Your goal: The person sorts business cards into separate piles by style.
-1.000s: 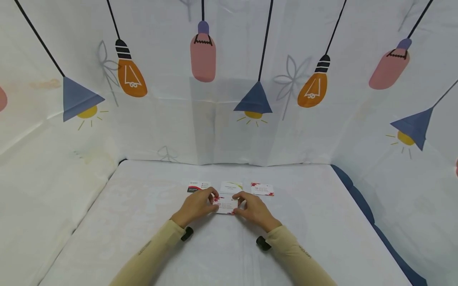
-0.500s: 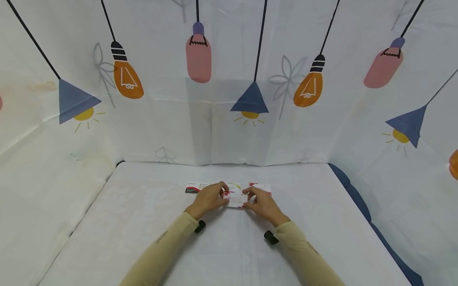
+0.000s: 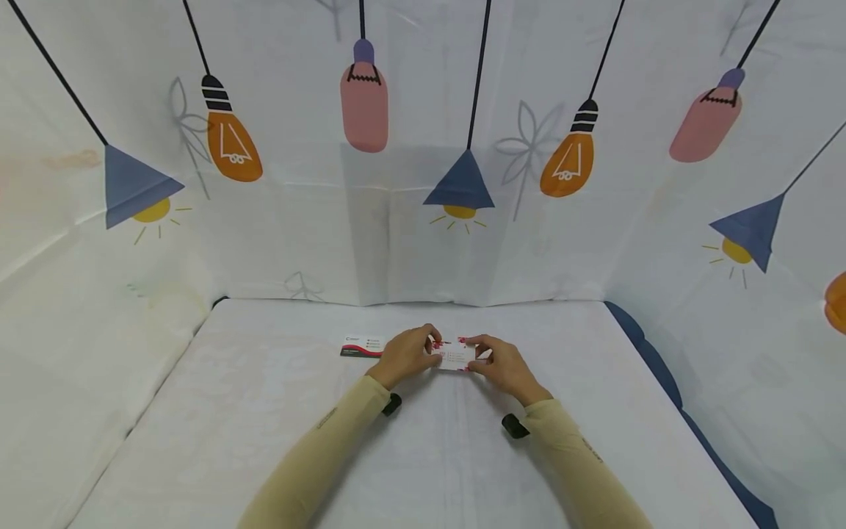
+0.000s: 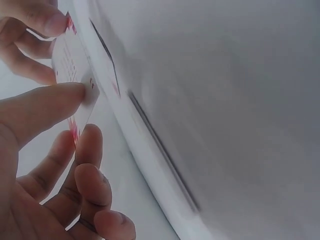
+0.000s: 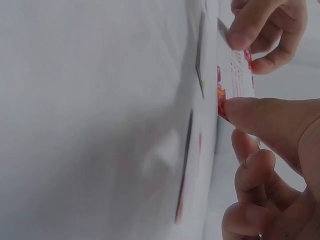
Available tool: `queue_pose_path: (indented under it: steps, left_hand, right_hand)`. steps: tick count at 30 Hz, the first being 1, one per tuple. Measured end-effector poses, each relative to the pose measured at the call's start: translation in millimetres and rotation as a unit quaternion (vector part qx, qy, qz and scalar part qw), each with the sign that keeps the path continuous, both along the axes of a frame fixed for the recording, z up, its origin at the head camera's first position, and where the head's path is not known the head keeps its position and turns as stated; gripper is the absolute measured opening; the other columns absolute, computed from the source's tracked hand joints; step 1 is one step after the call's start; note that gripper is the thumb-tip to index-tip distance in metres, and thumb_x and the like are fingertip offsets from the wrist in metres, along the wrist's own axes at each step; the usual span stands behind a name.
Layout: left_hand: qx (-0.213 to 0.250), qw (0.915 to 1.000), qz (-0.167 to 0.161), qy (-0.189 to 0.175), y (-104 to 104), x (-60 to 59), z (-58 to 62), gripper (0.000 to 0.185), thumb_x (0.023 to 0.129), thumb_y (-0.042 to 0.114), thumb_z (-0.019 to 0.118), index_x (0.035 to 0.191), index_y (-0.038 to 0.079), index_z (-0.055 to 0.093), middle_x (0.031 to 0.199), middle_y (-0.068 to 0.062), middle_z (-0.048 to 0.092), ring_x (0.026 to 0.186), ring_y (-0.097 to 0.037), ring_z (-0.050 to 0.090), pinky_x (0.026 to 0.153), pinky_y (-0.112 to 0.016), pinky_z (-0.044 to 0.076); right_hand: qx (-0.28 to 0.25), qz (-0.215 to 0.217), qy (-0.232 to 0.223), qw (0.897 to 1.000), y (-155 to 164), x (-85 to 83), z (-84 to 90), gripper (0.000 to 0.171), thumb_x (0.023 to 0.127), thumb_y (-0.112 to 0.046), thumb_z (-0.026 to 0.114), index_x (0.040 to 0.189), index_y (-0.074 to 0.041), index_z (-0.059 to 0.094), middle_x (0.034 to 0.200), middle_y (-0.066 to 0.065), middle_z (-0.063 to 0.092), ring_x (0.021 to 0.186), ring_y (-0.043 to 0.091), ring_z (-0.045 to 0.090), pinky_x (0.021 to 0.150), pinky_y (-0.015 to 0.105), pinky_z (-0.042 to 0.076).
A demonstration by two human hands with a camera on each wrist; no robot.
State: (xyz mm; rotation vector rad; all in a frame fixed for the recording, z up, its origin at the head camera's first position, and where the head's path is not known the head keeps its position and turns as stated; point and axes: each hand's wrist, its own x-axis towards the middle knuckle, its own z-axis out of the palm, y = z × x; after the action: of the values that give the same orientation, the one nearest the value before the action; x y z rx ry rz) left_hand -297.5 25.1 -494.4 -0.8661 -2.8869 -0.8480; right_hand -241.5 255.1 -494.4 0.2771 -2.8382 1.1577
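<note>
Overhead, from the head camera, both hands meet at the middle of a white table (image 3: pixel 264 441), each pinching one end of a small white card with red marks (image 3: pixel 456 358). The left hand (image 3: pixel 408 355) grips the card's left edge with curled fingers and thumb, and the right hand (image 3: pixel 505 365) grips its right edge the same way. Just left of the left hand a second card with a dark and red band (image 3: pixel 360 347) lies flat on the table. Behind the table hangs a white cloth printed with lamps and bulbs (image 3: pixel 423 147). Both arms wear tan sleeves (image 3: pixel 317 455). Seen from the left wrist, the left hand (image 4: pixel 45 150) has its thumb pressed on the card (image 4: pixel 70 65) near one corner, fingers curled below it, while the fingertips of the other hand pinch the far end. Seen from the right wrist, the right hand (image 5: pixel 270 165) pinches the card (image 5: pixel 235 80) with its thumb on the red-marked corner, and the left hand's fingers (image 5: pixel 260 30) hold the opposite end; the card is held close above the table.
</note>
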Motion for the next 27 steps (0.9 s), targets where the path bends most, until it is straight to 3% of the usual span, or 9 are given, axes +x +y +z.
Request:
queue_pose_path:
  steps: [4,10,19,27]
  left_hand:
    - [0.002,1.0000,0.002,0.004,12,-7.3,2.8,0.030,0.087,0.027,0.079,0.113,0.019,0.065,0.086,0.007,0.061,0.071,-0.010,0.053,0.064,-0.028,0.044]
    - [0.008,0.9998,0.002,-0.018,30,-17.1,7.2,0.030,0.089,0.026,0.078,0.115,0.018,0.065,0.086,0.006,0.060,0.072,-0.012,0.054,0.065,-0.028,0.044]
    - [-0.004,0.9996,-0.001,-0.028,53,-31.7,-1.0,0.031,0.090,0.027,0.077,0.117,0.017,0.065,0.085,0.007,0.060,0.073,-0.010,0.054,0.065,-0.026,0.044]
    - [-0.008,0.9992,-0.004,-0.038,63,-33.1,-5.6,0.031,0.090,0.024,0.078,0.116,0.015,0.065,0.084,0.006,0.060,0.072,-0.010,0.054,0.064,-0.026,0.043]
  right_hand:
    - [0.008,-0.008,-0.001,1.000,11,-6.8,1.8,0.044,0.087,-0.012,0.080,0.130,-0.015,0.068,0.105,0.005,0.068,0.073,0.016,0.057,0.061,0.031,0.047]
    - [0.016,-0.025,-0.003,1.000,26,-14.0,1.9,0.044,0.089,-0.013,0.078,0.132,-0.015,0.067,0.108,0.007,0.068,0.077,0.019,0.058,0.062,0.032,0.048]
    - [0.027,-0.045,-0.014,0.999,40,-21.0,1.4,0.045,0.090,-0.010,0.075,0.135,-0.013,0.065,0.113,0.011,0.068,0.081,0.022,0.060,0.064,0.034,0.049]
    - [0.041,-0.057,-0.042,0.997,46,-26.8,-5.2,0.044,0.090,-0.009,0.076,0.133,-0.012,0.065,0.112,0.012,0.069,0.087,0.025,0.063,0.069,0.036,0.049]
